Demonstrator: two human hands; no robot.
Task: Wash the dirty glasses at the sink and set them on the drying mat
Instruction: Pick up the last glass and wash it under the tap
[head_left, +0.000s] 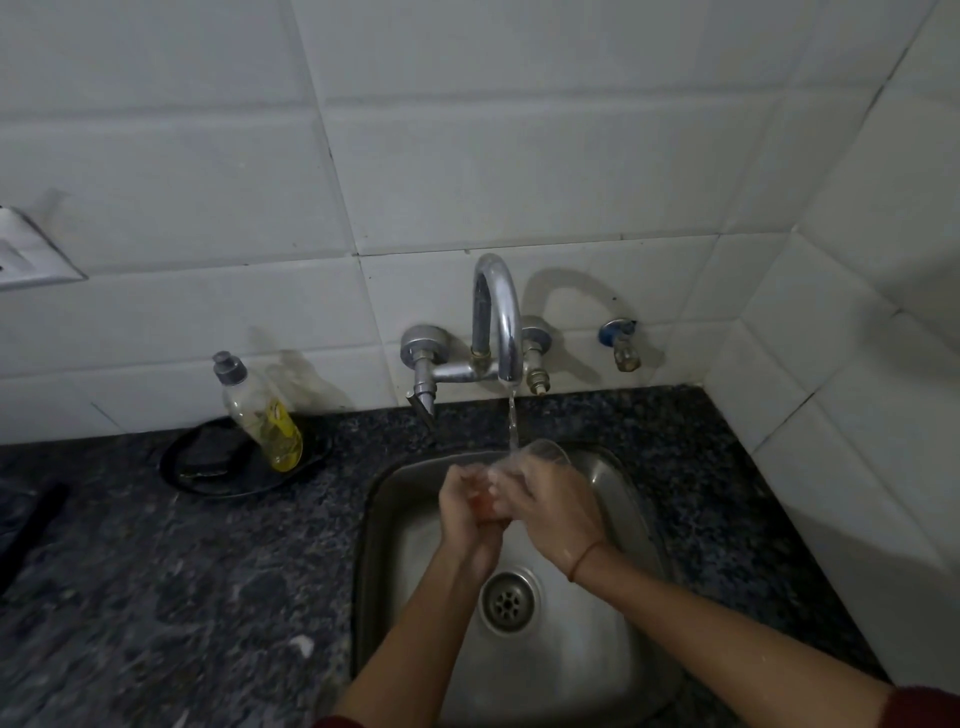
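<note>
Glass tilted beneath the tap stream — right hand fingers grasping it, left hand clenched against its base — so water rinses over the sink.

White glazed tiles covered the wall behind the chrome tap and turned a corner to its right. Left of the tap, a pale switch plate sat at the frame's edge. Below the tap ran a dark speckled stone bench. The light was dim.
</note>
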